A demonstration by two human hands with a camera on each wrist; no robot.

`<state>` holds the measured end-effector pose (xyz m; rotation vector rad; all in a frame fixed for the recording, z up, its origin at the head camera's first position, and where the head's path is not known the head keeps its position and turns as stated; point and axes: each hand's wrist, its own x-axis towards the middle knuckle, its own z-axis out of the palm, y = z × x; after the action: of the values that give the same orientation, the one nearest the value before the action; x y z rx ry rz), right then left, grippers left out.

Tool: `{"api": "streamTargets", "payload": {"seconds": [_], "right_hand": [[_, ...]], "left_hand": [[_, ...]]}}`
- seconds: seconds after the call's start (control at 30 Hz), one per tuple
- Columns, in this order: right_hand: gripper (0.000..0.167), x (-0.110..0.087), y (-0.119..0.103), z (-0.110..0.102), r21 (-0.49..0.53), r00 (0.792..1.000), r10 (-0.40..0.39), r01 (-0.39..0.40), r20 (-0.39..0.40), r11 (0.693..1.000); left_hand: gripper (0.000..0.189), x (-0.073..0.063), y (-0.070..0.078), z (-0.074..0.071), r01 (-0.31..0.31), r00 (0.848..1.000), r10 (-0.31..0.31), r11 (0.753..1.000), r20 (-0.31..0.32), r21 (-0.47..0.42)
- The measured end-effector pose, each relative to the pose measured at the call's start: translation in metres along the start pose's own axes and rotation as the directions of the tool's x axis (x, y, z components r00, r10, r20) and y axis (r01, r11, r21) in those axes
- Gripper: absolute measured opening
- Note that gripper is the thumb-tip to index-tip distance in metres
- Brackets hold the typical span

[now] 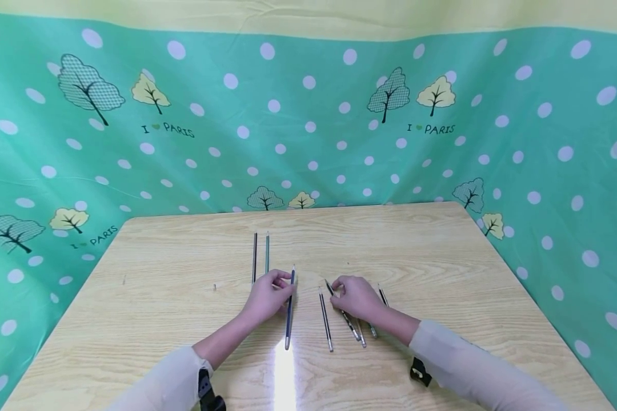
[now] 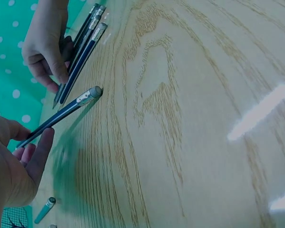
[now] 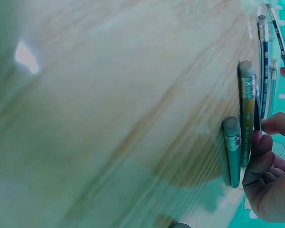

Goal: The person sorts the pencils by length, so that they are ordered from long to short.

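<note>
My left hand (image 1: 269,294) pinches a dark pencil (image 1: 289,325) near its upper part. The pencil's eraser end points toward me, and the left wrist view shows it slanting over the table with a shadow below. To the right, my right hand (image 1: 357,297) pinches another dark pencil (image 1: 351,327) near its point, thumb and fingertip on either side. Beside that one lie a yellowish pencil (image 3: 247,104) and a teal pencil (image 3: 233,161), partly covered by the hand in the head view. Between my hands lies a dark striped pencil (image 1: 326,319).
Behind my left hand, a dark pencil (image 1: 254,257) and a teal pencil (image 1: 267,251) lie side by side. Another dark pencil (image 1: 383,294) shows past my right wrist. A green dotted cloth (image 1: 308,125) hangs round the wooden table (image 1: 149,297); a small speck (image 1: 215,286) lies left.
</note>
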<state>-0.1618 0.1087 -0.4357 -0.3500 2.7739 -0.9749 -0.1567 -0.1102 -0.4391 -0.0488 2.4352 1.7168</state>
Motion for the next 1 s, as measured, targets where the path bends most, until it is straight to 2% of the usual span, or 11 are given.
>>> {"api": "streamTargets", "payload": {"seconds": [0.2,0.4,0.67,0.83,1.0], "right_hand": [[0.029,0.002,0.0,-0.003,0.114,1.0,0.024,-0.025,0.009,0.993],[0.028,0.003,-0.002,-0.005,0.225,0.998,0.057,-0.061,0.025,0.972],[0.029,0.009,-0.003,-0.008,0.436,0.99,0.116,-0.137,0.074,0.889],[0.03,0.013,-0.005,-0.011,0.502,0.985,0.152,-0.174,0.084,0.847],[0.029,0.017,-0.01,-0.014,0.539,0.982,0.173,-0.188,0.079,0.821]], "left_hand": [[0.03,-0.001,0.0,0.0,0.016,1.0,-0.015,1.0,0.001,-0.021],[0.03,-0.002,0.001,0.0,0.016,1.0,-0.016,0.999,0.003,-0.038],[0.034,-0.001,0.002,-0.001,0.038,0.999,-0.038,0.995,0.001,-0.096],[0.036,0.001,0.003,-0.002,0.047,0.999,-0.048,0.99,-0.004,-0.131],[0.038,0.003,0.005,-0.003,0.049,0.999,-0.053,0.983,-0.015,-0.176]]}}
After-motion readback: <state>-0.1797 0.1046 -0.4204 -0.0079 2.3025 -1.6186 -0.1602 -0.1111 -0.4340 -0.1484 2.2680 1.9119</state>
